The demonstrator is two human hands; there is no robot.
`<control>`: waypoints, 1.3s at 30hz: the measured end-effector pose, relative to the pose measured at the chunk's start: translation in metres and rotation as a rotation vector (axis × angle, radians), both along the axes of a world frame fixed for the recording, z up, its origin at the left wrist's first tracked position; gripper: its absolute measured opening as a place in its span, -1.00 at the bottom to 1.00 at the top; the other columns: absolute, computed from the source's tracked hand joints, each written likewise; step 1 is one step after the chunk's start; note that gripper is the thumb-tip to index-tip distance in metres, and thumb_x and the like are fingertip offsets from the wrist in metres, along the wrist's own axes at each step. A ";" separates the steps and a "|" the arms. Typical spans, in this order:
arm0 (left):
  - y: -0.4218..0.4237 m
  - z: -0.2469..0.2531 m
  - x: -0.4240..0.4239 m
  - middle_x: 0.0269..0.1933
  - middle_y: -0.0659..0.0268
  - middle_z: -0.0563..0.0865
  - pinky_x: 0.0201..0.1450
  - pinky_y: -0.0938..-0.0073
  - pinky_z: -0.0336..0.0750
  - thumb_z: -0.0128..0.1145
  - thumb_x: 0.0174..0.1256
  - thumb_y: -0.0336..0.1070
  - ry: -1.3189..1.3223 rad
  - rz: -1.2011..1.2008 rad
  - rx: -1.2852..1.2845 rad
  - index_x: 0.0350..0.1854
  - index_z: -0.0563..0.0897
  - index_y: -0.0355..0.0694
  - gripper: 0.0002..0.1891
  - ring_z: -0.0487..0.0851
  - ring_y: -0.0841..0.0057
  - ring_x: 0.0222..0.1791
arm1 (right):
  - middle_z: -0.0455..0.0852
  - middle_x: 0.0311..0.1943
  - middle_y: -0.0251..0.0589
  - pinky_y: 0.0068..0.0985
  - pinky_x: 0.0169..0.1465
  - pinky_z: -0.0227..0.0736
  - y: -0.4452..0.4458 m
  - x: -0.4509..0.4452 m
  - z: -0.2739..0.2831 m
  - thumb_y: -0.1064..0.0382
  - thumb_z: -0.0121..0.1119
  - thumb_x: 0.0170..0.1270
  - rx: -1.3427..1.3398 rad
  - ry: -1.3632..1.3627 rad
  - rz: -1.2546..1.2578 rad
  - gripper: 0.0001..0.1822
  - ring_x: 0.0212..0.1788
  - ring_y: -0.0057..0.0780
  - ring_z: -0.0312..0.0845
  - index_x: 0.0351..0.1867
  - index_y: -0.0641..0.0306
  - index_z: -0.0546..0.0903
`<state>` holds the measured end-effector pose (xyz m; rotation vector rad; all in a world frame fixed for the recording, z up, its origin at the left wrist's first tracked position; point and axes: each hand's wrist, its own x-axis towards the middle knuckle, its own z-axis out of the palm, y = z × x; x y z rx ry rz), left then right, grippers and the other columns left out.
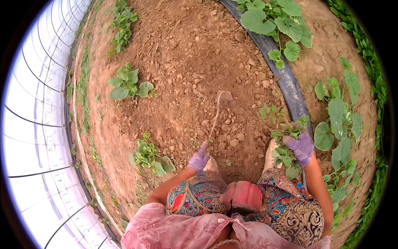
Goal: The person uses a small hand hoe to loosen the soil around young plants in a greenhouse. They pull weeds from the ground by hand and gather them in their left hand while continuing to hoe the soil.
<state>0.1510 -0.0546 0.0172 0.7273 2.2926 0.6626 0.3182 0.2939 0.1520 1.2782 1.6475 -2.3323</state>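
Note:
My left hand (199, 160), in a purple glove, grips the handle end of a small hand hoe (215, 119). The thin metal shank runs away from me to a flat, soil-dusted blade (225, 97) resting on loose, cloddy soil (186, 84). On the other side, my right hand (301, 148), gloved the same way, is closed around a bunch of leafy green stems (286, 157). That bunch hangs over my right shin, beside a black plastic strip (290, 85) on the ground. The fingers' undersides are hidden by leaves.
Young broad-leaved vine plants (150, 155) grow at left, with larger ones (339, 115) beyond the strip at right. A red rounded object (242, 196) sits between my thighs. Translucent greenhouse sheeting (37, 124) with curved ribs borders the left; dense green foliage (374, 74) lines the far right.

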 end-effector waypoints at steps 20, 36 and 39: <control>0.057 -0.023 -0.108 -0.44 0.36 0.48 -0.57 0.64 0.30 -0.13 0.21 -0.42 0.126 0.391 0.192 0.25 0.19 -0.12 -0.49 0.31 0.68 -0.61 | 0.57 -0.24 -0.23 -0.54 -0.17 0.43 -0.006 0.000 -0.014 0.40 0.09 -0.01 -0.035 -0.098 0.002 -0.57 -0.26 -0.50 0.49 -0.02 0.35 0.42; 0.017 0.006 -0.090 -0.50 0.42 0.47 -0.57 0.71 0.33 -0.11 0.20 -0.43 -0.272 0.525 0.167 0.22 0.24 -0.13 -0.51 0.37 0.71 -0.59 | 0.57 -0.24 -0.23 -0.55 -0.23 0.45 -0.018 0.008 -0.026 0.37 0.12 -0.02 -0.048 -0.211 0.101 -0.59 -0.27 -0.50 0.49 -0.05 0.36 0.44; 0.047 0.024 -0.123 -0.57 0.41 0.44 -0.71 0.67 0.27 -0.11 0.19 -0.44 -0.094 0.667 0.327 0.25 0.18 -0.10 -0.48 0.32 0.72 -0.72 | 0.57 -0.25 -0.24 -0.55 -0.23 0.45 -0.017 0.007 -0.027 0.38 0.13 -0.03 -0.021 -0.192 0.091 -0.58 -0.28 -0.51 0.49 -0.05 0.36 0.44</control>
